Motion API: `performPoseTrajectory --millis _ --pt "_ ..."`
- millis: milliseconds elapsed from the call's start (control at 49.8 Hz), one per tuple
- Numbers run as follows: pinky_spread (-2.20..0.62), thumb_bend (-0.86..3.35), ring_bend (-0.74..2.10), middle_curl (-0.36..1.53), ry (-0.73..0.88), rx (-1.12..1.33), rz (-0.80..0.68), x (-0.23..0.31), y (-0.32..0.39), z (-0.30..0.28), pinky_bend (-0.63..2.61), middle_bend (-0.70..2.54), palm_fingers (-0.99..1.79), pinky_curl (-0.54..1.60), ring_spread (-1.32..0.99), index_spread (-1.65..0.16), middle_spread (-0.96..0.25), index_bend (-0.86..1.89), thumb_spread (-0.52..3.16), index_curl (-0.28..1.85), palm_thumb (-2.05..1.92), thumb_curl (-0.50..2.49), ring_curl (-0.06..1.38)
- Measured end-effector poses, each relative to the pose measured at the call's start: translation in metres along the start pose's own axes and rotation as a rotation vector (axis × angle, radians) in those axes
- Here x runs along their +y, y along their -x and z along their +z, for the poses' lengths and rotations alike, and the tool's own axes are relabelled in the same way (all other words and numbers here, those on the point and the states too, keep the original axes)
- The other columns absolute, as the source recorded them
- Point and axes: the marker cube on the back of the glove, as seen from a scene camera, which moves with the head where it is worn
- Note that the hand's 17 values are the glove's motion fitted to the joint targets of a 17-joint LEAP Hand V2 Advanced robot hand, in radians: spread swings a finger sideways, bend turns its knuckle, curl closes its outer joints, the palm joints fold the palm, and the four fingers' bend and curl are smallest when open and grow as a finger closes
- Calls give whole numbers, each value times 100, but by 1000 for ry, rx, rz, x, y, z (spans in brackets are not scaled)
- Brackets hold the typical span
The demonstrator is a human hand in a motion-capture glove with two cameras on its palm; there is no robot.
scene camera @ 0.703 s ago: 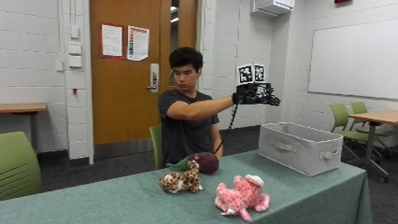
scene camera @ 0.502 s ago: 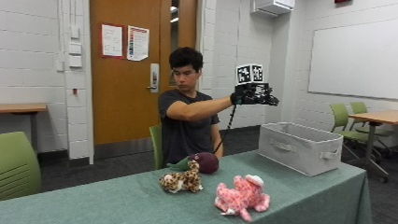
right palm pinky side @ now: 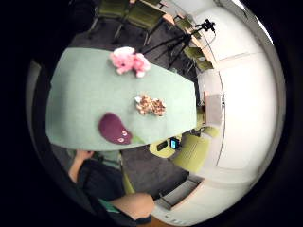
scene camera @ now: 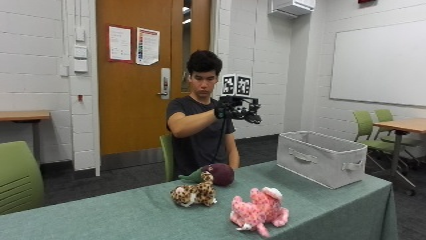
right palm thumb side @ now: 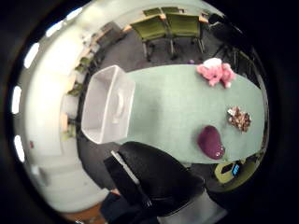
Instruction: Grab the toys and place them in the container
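Gloved right hand (scene camera: 234, 109) raised above the table (scene camera: 133, 215) — fingers relaxed, apart, holding nothing.

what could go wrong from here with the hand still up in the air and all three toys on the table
The black-gloved right hand is raised high above the green table, holding nothing, so reaching down could overshoot. The spotted leopard plush touches the round maroon plush; grabbing one may knock the other. The pink plush lies near the table edge and could fall.

Walls (scene camera: 26, 75): white-painted block, with a wooden door (scene camera: 143, 75) carrying two posted sheets and a whiteboard (scene camera: 379, 62) on the side wall. Floor (scene camera: 120, 177): dark — green chairs (scene camera: 373, 130) stand beside a wooden side table (scene camera: 406, 125). The worktop (scene camera: 120, 215) wears a green cloth.
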Motion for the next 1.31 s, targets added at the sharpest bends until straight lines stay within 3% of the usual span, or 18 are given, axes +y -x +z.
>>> performPoseTrajectory --millis 402,623,964,1306 --pt "-9 -11 24 28 155 -96 47 63 -59 160 40 21 16 29 -32 -25 -8 23 90 35 -16 10 17" --pt "-8 -12 19 30 274 -79 56 78 -66 213 41 18 10 31 -30 -23 -7 21 85 39 -16 12 18" --pt "-10 -4 22 31 418 -101 90 88 -73 231 55 17 5 36 -23 -15 -3 15 90 38 -2 19 22" --pt "-21 18 37 32 189 -146 100 93 -62 224 62 20 44 37 -27 -15 -5 23 125 43 35 33 26"
